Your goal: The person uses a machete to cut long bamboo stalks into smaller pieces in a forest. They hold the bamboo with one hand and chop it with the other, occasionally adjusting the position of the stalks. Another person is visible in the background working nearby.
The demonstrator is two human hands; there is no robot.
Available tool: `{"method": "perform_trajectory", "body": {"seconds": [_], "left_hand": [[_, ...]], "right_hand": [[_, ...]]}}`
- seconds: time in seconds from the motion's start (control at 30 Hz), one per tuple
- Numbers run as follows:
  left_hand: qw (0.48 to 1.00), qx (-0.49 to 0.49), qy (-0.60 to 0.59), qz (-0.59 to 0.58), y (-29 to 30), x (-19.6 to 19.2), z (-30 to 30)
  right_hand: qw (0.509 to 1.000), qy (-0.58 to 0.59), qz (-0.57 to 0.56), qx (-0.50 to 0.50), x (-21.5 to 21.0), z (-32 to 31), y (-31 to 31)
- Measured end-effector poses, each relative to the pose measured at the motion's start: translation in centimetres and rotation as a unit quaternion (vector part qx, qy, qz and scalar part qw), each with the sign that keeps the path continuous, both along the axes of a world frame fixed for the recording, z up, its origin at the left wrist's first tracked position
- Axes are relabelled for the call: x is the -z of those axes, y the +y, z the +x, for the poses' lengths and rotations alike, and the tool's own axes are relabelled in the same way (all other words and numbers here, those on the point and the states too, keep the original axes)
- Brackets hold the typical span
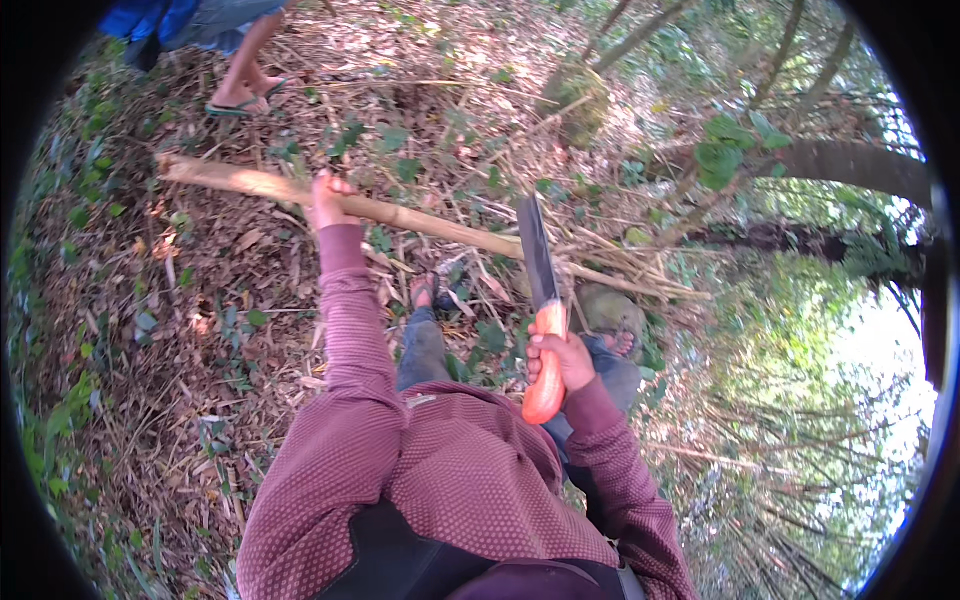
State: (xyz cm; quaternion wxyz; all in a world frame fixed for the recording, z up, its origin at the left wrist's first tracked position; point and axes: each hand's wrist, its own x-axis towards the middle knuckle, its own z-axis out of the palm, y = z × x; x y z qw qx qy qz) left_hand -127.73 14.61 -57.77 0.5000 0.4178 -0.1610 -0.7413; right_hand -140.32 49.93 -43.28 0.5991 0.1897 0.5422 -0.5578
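My left hand (pixel 328 198) is closed round a pale tan bamboo pole (pixel 430 222), which slants across in front of me from the upper left toward the right. In my right hand (pixel 566 360) is a machete (pixel 538 250), gripped by its thick orange handle. Its dark, wide blade points away from me, upright in the picture, and overlaps the right part of the pole. Whether blade and pole touch, I cannot tell.
A stone (pixel 606 308) lies beside my right foot. Dry leaves, thin sticks and green plants cover the ground. At the upper left another person's leg (pixel 245 75) shows, in a sandal. A curved trunk (pixel 840 162) and bamboo stems stand at the right.
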Motion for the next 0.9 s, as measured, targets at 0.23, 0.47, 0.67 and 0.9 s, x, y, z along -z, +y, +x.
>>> {"method": "perform_trajectory", "body": {"seconds": [0.23, 0.47, 0.67, 0.9], "left_hand": [[0.96, 0.118, 0.201, -0.154, 0.9, -3.6, 0.1], [0.943, 0.122, 0.232, -0.205, 0.2, -5.5, -1.7], [0.947, 0.273, 0.083, -0.149, 2.0, -5.9, -4.5], [0.943, 0.256, 0.095, -0.192, 0.4, -9.5, -5.4]], "right_hand": [[0.833, 0.545, -0.091, -0.031, -13.8, -6.1, -5.1], [0.749, 0.562, 0.21, -0.279, 3.7, -3.5, 0.7], [0.867, 0.247, 0.205, -0.382, 12.6, 3.9, 6.7], [0.793, 0.465, 0.177, -0.352, 9.5, 3.0, 7.1]]}}
